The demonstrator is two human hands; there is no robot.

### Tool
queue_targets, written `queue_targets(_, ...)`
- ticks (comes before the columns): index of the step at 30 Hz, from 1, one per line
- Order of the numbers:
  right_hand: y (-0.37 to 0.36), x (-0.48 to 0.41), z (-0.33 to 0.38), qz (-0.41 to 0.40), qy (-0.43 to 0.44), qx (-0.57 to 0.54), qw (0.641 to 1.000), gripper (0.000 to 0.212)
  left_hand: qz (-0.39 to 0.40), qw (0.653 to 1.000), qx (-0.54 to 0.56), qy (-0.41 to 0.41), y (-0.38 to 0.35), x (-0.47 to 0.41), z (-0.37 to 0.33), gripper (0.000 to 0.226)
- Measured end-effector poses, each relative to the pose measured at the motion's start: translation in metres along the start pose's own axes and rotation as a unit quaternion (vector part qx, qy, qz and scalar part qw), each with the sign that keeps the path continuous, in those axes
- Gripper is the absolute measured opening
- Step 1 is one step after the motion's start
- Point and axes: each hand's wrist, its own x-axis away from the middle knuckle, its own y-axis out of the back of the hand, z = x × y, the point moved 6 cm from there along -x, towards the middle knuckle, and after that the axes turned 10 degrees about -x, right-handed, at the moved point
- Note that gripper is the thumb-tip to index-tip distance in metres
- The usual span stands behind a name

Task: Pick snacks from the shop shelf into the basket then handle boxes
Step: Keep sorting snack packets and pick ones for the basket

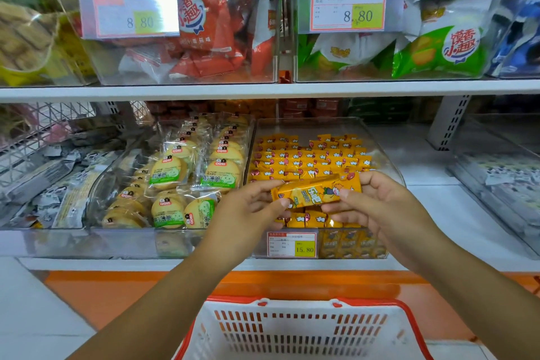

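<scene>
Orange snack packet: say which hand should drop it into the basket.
Right hand, narrowly. It and the left hand each pinch an end of the orange snack packet above the basket, but its thumb reaches further onto the wrapper.

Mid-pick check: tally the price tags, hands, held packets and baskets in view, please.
Price tags: 3 (upper left tag, upper right tag, lower tag)
Hands: 2 (left hand, right hand, both pinching the packet)
Held orange packet: 1
Basket: 1
Total: 7
</scene>
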Motion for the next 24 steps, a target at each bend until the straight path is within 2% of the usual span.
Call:
queue_targets(2,-0.002,-0.004,0.004,-0.004,0.012,0.015,1.000,0.026,-0.022,0.997,-0.075,-0.023,0.002,-0.005,-0.001,0.033)
queue_targets(4,-0.001,-0.012,0.013,-0.020,0.039,0.038,0.998,0.026,-0.062,0.976,-0.195,-0.079,0.008,-0.012,-0.010,0.035)
queue_targets(6,0.003,-0.024,0.025,-0.054,0.071,0.078,0.993,0.021,-0.105,0.928,-0.322,-0.153,0.017,-0.020,-0.023,0.036)
queue_targets(8,0.006,-0.042,0.035,-0.089,0.108,0.160,0.977,0.018,-0.137,0.863,-0.440,-0.205,0.025,-0.028,-0.026,0.037)
queue_targets(11,0.004,-0.076,0.046,-0.120,0.154,0.282,0.939,0.012,-0.158,0.812,-0.524,-0.203,0.042,-0.040,-0.011,0.039)
queue_targets(14,-0.003,-0.115,0.052,-0.117,0.183,0.385,0.897,0.025,-0.156,0.803,-0.546,-0.182,0.051,-0.044,0.000,0.045)
queue_targets(17,-0.011,-0.154,0.046,-0.090,0.145,0.460,0.871,0.034,-0.159,0.800,-0.546,-0.193,0.051,-0.045,0.002,0.047)
queue_targets(20,-0.016,-0.182,0.034,-0.073,0.078,0.484,0.869,0.040,-0.173,0.806,-0.529,-0.200,0.052,-0.044,0.003,0.047)
queue_targets(24,-0.020,-0.199,0.036,-0.058,0.083,0.482,0.870,0.042,-0.183,0.808,-0.519,-0.209,0.053,-0.043,0.002,0.044)
